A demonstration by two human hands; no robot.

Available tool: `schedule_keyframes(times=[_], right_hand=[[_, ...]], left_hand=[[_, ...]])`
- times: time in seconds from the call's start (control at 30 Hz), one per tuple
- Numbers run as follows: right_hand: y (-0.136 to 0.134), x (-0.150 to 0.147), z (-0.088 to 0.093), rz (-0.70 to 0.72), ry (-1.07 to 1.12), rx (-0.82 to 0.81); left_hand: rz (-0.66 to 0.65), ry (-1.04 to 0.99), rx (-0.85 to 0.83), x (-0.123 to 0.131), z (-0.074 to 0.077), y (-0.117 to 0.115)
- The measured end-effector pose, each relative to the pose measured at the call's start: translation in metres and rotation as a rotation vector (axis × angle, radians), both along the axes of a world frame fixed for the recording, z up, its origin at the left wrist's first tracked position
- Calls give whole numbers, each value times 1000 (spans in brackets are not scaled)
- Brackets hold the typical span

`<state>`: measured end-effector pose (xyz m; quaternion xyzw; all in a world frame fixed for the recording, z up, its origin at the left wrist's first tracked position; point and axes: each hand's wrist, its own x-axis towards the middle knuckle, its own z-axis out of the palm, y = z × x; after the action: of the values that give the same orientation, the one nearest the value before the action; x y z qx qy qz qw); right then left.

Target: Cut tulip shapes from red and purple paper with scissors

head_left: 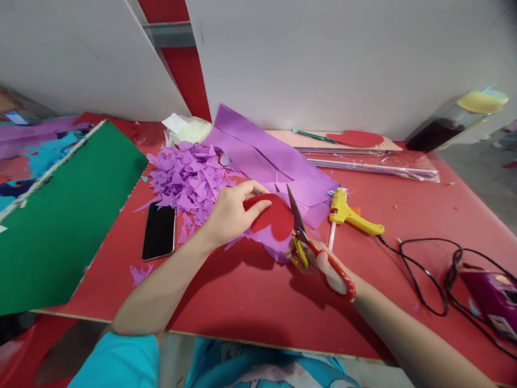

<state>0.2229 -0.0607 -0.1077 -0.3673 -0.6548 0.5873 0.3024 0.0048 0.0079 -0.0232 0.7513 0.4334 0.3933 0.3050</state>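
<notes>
Nearest to us, a turquoise sleeve (117, 361) covers the upper left arm, and both bare forearms reach out over the red surface (242, 302).

The right hand (323, 264) is closed through the loops of the red-and-yellow-handled scissors (301, 231). Their blades point away from us and stand parted. They run along the right edge of the red heart-shaped paper cutout (277, 218).

The left hand (232, 213) pinches that cutout from the left, with the thumb on top and the fingers curled round its upper lobe. The cutout lies against a piece of purple paper (274, 248), which shows below and beside it. Both are held just above the middle of the surface.

Left of the left wrist a black smartphone (159, 230) lies flat with its screen dark. Beyond it is a heap of purple paper scraps (188, 180). A large green sheet (60, 215) covers the left end of the surface.

Just right of the scissors rests a yellow glue gun (351, 214). Its black cord (424, 275) loops toward a purple device (495, 299) at the right edge.

Further back, large purple paper sheets (266, 156) lie spread out. Beside them are long sticks in clear plastic wrap (371, 168). Behind those a pale board carries a red cut shape (355, 139) and a green pen (315, 136). A white wall panel (343, 59) closes the view.
</notes>
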Motion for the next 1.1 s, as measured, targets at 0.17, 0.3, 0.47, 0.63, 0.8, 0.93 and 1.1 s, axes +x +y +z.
schedule_keyframes(times=[0.17,0.3,0.47,0.63,0.8,0.93,1.1], right_hand=[[0,-1,-1,9,96,-33],[0,-1,-2,-4,64,15],[1,-1,1,-19,33,47],[1,-2,3,-45,-12,41],[1,-1,4,-47,-42,39],[1,-2,4,-48,-28,41],[1,-1,2,-22,-4,40]], left_hand=[[12,13,-19,-1,2,0],[26,41,-34,-1,5,-2],[27,56,-50,-1,6,-2],[-6,70,4,-2,2,0],[-26,82,1,-4,6,-1],[-46,90,25,-5,7,-1],[-47,100,29,-7,6,0]])
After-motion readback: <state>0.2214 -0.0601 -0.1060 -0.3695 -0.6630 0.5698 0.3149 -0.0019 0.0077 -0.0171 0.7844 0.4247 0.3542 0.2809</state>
